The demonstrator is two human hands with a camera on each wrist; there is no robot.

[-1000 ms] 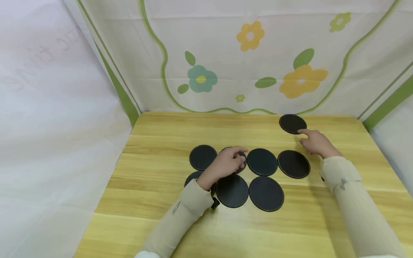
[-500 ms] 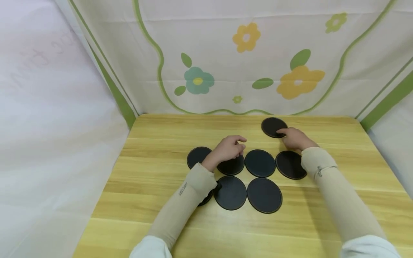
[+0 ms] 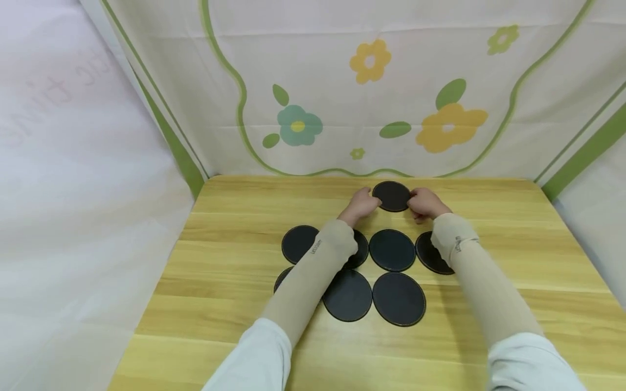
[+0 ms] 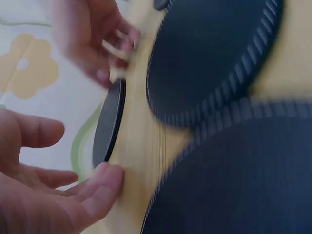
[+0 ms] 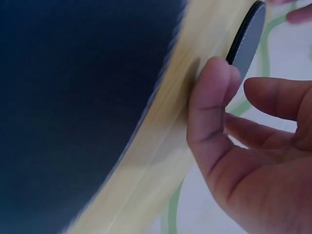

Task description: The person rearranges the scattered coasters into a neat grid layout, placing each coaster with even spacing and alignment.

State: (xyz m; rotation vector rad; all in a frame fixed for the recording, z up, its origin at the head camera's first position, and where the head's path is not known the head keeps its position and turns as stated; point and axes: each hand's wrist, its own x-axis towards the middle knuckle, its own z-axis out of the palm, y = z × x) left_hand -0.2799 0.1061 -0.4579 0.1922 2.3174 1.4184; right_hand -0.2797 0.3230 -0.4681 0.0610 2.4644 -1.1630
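A round black coaster with a stitched rim lies flat near the back edge of the wooden table, between both hands. My left hand is at its left side; the left wrist view shows fingertips right at the rim of this coaster, thumb held apart. On the opposite side is my right hand. Its bent fingers meet the edge of the same coaster in the right wrist view, with the thumb away from the rim.
Several matching coasters lie in two rows nearer the front, including a middle one and a front one. My sleeves partly cover others. A flower-printed white curtain hangs behind the wooden table.
The back coaster has slid left along the table with my right hand. My left hand has moved from above the rows to the coaster's left edge.
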